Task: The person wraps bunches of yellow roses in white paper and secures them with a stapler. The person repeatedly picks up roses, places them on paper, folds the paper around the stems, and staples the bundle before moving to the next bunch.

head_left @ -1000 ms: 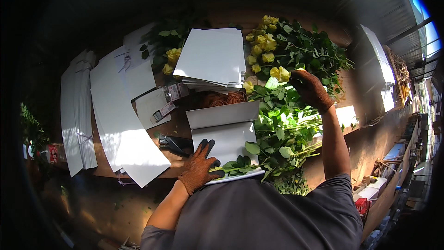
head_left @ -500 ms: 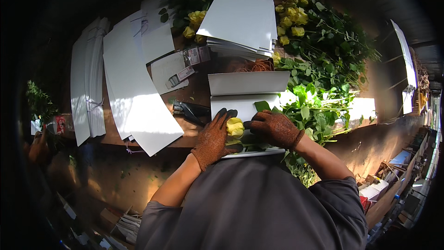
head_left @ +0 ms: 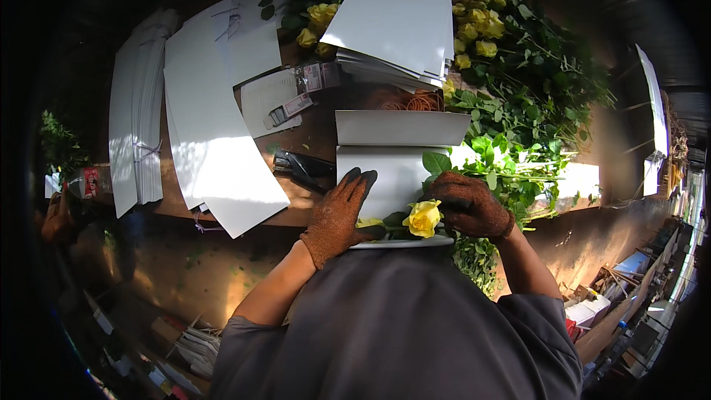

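Observation:
Both hands wear rough brown gloves with dark fingertips. My left hand (head_left: pixel 338 215) lies stretched along the left side of a folded white card (head_left: pixel 385 167), thumb apart from the fingers. Close to its thumb, another bit of yellow bloom shows, partly hidden. Over the card's right side, my right hand (head_left: pixel 474 206) is closed on a yellow rose (head_left: pixel 423 219), whose bloom points left and slightly down; its stem is mostly covered by the glove. A large green leaf (head_left: pixel 436 162) sticks up beside the right fingers.
Several yellow roses (head_left: pixel 481 24) with leafy stems lie at the far right. A stack of white cards (head_left: pixel 392 22) stands beyond the folded card. Long white sheets (head_left: pixel 215 118), a black stapler (head_left: pixel 300 168) and a small staple box (head_left: pixel 290 109) are on the left. Orange rubber bands (head_left: pixel 418 101) sit behind.
The yellow rose has moved from beside my left hand to the right and nearer me. My right hand has shifted slightly right and down; my left hand has hardly moved.

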### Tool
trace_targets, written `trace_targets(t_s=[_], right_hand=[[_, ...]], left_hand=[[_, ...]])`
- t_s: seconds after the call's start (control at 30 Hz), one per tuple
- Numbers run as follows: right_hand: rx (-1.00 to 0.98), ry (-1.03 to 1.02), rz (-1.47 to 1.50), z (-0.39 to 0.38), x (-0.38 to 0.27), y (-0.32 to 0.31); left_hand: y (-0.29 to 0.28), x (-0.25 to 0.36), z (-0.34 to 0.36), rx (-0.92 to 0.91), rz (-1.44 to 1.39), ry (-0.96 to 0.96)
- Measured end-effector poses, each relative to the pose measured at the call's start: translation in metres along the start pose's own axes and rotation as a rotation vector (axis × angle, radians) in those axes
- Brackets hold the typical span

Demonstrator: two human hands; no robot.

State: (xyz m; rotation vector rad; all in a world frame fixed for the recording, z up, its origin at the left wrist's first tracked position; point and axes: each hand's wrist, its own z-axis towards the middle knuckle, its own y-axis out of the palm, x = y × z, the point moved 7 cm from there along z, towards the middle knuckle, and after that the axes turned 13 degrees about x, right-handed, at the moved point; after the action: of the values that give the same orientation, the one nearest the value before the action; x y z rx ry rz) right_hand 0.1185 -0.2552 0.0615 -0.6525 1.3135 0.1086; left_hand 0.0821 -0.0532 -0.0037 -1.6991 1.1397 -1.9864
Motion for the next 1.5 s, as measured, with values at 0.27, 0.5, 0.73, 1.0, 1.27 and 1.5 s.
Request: trace_targets(t_s=[0.27,0.5,0.73,1.0,1.27,1.5], right_hand=[[-0.018,-0.013,-0.131,0.004,0.002,0.024],[-0.207,0.043,-0.472,-0.008,0.041,0.087],[-0.261,0.011,-0.56,-0.011,0.041,0.086],[-0.041,0.576,-0.052,0.061,0.041,-0.075],[-0.079,0.606,-1.053,0.076,0.256,-0.1],[-0.121,0.399,-0.898,0.061,0.245,-0.12]], left_hand=[[0.002,-0.003,-0.005,0.025,0.068,0.015],[0.005,-0.009,-0.004,0.013,-0.048,-0.035],[0.006,0.001,-0.001,-0.061,0.047,0.098],[0.0,0.01,0.0,-0.116,0.095,0.087],[-0.002,0.008,0.001,-0.061,0.023,0.084],[0.012,0.006,0.0,-0.007,0.048,0.024]])
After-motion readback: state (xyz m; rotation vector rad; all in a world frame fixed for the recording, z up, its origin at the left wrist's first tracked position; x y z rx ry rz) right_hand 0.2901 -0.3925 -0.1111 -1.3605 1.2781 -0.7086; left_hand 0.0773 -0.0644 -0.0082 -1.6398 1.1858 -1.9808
